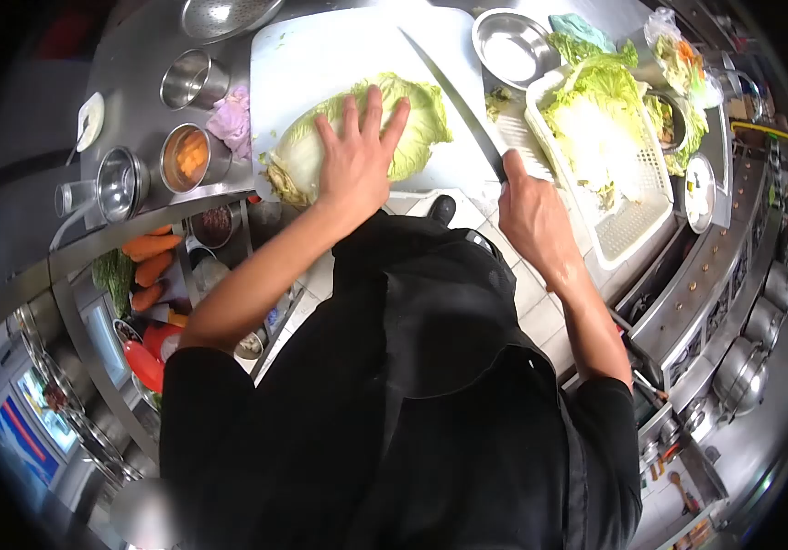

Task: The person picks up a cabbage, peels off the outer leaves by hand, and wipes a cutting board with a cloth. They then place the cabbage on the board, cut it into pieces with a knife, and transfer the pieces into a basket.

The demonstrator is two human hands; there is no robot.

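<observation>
My left hand [357,160] lies with fingers spread on top of a pale green cabbage [419,124], pressing on its leaves. The cabbage rests on a white cutting board [307,55]. In my right hand [533,206], at the board's right edge, is the handle of a long knife [456,99]. Its blade slants up and to the left over the board, to the right of the cabbage and apart from it. A white perforated basket [637,225] with cut cabbage [595,115] in it stands to the right of the knife.
Left of the board are a pink cloth [231,122], a metal cup [194,81] and a metal pot with orange pieces [190,158]. A steel bowl [515,48] stands behind the basket. Carrots [151,266] lie on a lower shelf at the left.
</observation>
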